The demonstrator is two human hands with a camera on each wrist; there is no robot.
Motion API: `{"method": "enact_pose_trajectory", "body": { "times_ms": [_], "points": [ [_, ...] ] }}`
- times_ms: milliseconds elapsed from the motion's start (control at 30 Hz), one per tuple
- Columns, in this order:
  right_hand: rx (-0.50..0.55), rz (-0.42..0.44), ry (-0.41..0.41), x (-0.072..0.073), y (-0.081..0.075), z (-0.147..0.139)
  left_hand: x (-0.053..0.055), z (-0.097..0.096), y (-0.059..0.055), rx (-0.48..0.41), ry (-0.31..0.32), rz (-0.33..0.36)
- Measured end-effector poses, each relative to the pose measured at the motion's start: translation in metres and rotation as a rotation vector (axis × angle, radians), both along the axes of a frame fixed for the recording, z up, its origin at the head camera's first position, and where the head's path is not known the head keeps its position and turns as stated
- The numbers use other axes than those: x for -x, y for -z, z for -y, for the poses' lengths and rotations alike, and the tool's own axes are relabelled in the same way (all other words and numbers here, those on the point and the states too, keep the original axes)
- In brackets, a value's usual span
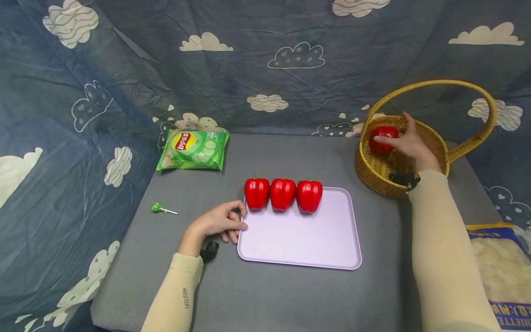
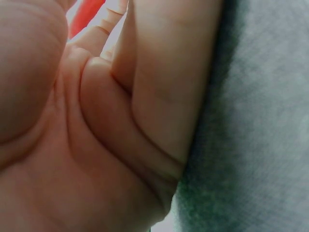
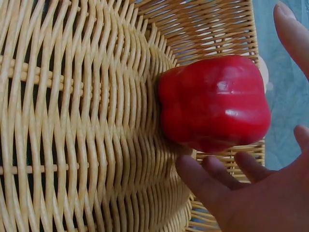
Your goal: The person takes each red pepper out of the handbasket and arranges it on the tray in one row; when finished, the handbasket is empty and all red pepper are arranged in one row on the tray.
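Note:
A wicker basket (image 1: 375, 177) with a tall arched handle stands at the back right. Inside it a red bell pepper (image 3: 217, 104) lies against the wall. My right hand (image 1: 410, 145) reaches into the basket, thumb and fingers spread around the pepper; the right wrist view shows a gap between fingertips and pepper. Nearer the middle lies a lilac tray (image 1: 298, 240), with three red bell peppers (image 1: 283, 195) in a row along its far side. My left hand (image 1: 220, 221) holds the tray's left rim, thumb over the edge and fingers bent beside it.
A green bag of potato chips (image 1: 195, 150) lies at the back left. Closer in is a green lollipop (image 1: 157, 208) with a white stick. A blue and yellow bag (image 1: 502, 272) sits at the right edge, beside my right sleeve. A cloud-patterned cloth hangs behind the grey table.

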State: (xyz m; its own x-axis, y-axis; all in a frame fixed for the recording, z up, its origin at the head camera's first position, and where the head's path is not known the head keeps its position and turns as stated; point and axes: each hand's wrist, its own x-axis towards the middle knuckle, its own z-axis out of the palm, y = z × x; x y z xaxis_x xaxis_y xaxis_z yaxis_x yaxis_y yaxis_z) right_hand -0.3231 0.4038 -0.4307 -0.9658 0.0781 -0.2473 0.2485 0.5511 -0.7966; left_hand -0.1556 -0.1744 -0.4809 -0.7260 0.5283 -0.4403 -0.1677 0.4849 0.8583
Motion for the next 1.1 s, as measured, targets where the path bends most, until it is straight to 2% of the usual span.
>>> {"method": "enact_pose_trajectory", "body": {
  "times_ms": [200, 433, 667, 1100],
  "points": [
    [-0.019, 0.019, 0.003, 0.001, 0.005, -0.003, 0.000, -0.001, -0.001, 0.002, -0.001, -0.002],
    [0.011, 0.056, 0.007, 0.003, 0.011, -0.006, 0.000, -0.001, -0.002, 0.006, 0.000, -0.003],
    [0.000, 0.081, -0.007, 0.001, 0.010, -0.006, 0.000, -0.001, -0.002, 0.011, -0.003, -0.001],
    [-0.015, 0.052, -0.031, 0.002, 0.011, -0.005, 0.000, 0.000, 0.000, 0.013, 0.002, -0.002]
  ]
}}
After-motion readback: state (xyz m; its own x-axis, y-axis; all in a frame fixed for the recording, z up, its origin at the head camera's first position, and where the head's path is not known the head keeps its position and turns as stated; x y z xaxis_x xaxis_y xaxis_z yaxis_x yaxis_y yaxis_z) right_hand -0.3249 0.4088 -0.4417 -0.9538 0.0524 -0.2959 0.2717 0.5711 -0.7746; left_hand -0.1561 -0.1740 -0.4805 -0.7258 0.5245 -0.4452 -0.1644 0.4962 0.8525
